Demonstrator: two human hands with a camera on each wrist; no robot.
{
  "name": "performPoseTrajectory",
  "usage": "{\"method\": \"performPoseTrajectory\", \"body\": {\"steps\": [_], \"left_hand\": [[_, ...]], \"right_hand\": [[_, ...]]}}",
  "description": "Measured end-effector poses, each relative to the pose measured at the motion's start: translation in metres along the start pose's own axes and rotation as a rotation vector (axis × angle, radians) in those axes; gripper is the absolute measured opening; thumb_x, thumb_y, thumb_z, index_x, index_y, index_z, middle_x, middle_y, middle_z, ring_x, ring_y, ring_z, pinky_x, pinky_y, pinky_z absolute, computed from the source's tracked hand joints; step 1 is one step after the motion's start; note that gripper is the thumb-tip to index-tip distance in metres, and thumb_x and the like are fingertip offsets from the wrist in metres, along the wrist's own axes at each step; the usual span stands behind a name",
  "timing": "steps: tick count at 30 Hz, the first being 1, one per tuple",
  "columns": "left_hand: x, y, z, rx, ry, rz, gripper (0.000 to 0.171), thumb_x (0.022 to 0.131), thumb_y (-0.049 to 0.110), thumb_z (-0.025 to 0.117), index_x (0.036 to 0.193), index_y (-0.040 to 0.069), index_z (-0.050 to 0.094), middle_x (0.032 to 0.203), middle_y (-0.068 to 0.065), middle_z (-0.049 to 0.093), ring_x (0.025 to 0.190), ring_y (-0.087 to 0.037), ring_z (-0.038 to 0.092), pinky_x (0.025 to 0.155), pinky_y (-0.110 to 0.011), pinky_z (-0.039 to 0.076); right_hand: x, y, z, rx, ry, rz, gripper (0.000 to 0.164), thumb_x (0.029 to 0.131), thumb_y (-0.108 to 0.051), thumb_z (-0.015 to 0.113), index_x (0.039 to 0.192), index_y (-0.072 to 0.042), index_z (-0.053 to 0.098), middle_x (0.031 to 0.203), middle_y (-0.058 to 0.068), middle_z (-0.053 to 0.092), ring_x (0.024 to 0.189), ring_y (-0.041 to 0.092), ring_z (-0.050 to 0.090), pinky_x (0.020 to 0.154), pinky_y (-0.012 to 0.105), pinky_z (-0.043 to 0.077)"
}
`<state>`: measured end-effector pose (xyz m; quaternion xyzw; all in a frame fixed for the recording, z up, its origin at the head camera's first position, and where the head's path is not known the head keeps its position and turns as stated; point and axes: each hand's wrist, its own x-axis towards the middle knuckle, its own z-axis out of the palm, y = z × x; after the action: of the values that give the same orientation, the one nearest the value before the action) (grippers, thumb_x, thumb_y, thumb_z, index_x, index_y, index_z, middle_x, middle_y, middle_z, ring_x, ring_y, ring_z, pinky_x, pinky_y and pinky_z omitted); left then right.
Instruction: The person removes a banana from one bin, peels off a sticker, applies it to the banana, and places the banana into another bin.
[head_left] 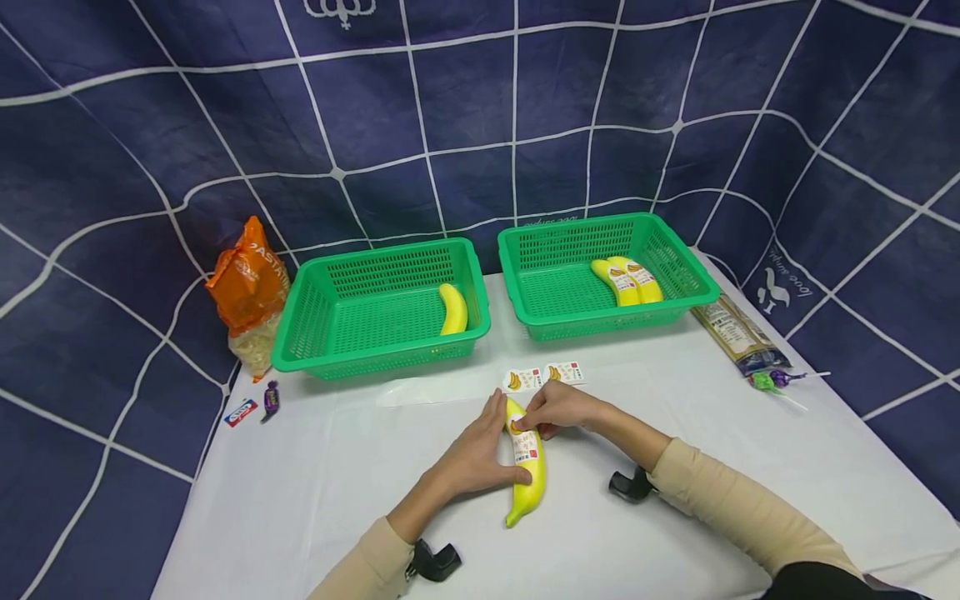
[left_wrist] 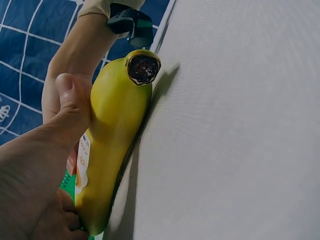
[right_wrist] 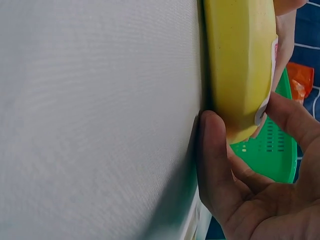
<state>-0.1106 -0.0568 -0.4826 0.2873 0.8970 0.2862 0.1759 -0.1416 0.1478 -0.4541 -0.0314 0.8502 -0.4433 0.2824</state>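
A yellow banana (head_left: 532, 479) lies lengthwise on the white table in front of me, its stem end toward me. On its upper side is a white label (head_left: 525, 446) with a banana picture and red print. My left hand (head_left: 472, 450) holds the banana from the left, thumb near the stem half and fingers along the far end. From the right, my right hand (head_left: 564, 408) grips around the far end, one fingertip on the label's far edge. In the right wrist view the label (right_wrist: 272, 70) follows the banana's curve, with a fingertip at its end.
Behind are two green baskets, the left (head_left: 375, 363) with one banana (head_left: 453, 310), the right (head_left: 600, 323) with two labelled bananas (head_left: 628, 282). Two more labels (head_left: 562, 372) lie on a backing strip (head_left: 435, 390). Snack bags (head_left: 251, 283) and candies (head_left: 271, 400) sit at the sides.
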Motion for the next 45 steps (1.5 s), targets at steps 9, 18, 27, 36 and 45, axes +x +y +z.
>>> {"method": "performPoseTrajectory", "body": {"steps": [9,18,27,36,45], "left_hand": [[0.012,0.003,-0.014,0.008,0.047,0.019,0.108,0.082,0.058,0.069,0.156,0.003,0.013,0.165,-0.013,0.008,0.151,-0.028,0.019,0.118,-0.047,0.031],[0.057,0.02,-0.035,-0.062,0.233,0.075,0.104,0.079,0.055,0.075,0.156,0.009,0.022,0.163,-0.009,0.023,0.148,-0.03,0.027,0.118,-0.049,0.031],[0.105,0.036,-0.06,-0.142,0.363,0.085,0.086,0.092,0.038,0.063,0.156,0.006,0.015,0.163,-0.015,0.015,0.15,-0.034,0.019,0.119,-0.054,0.027],[0.15,0.043,-0.073,-0.149,0.41,-0.02,0.102,0.09,0.056,0.058,0.157,0.007,-0.001,0.166,-0.014,0.0,0.152,-0.035,0.008,0.122,-0.054,0.018],[0.173,0.038,-0.073,-0.185,0.386,-0.093,0.108,0.088,0.062,0.057,0.156,0.004,-0.003,0.165,-0.01,-0.012,0.152,-0.034,0.002,0.123,-0.052,0.015]], "right_hand": [[0.0,0.002,-0.001,0.041,-0.01,-0.022,0.023,0.081,-0.024,0.077,0.082,-0.002,0.075,0.062,-0.001,0.063,0.053,0.008,0.057,0.055,0.021,0.055],[-0.001,0.009,-0.004,0.094,-0.023,-0.031,0.024,0.084,-0.022,0.075,0.086,0.002,0.074,0.065,0.0,0.066,0.056,0.009,0.06,0.058,0.024,0.058],[-0.003,0.009,-0.001,0.071,-0.025,-0.039,0.024,0.081,-0.026,0.078,0.073,-0.004,0.073,0.058,-0.003,0.06,0.052,0.008,0.054,0.054,0.021,0.053],[-0.004,0.008,0.0,0.089,-0.014,-0.028,0.023,0.081,-0.024,0.078,0.083,-0.001,0.076,0.064,-0.003,0.067,0.054,0.008,0.057,0.058,0.025,0.057],[-0.004,0.008,-0.001,0.09,-0.014,-0.035,0.022,0.081,-0.022,0.077,0.083,-0.001,0.075,0.064,-0.003,0.066,0.054,0.008,0.055,0.057,0.023,0.056]]}}
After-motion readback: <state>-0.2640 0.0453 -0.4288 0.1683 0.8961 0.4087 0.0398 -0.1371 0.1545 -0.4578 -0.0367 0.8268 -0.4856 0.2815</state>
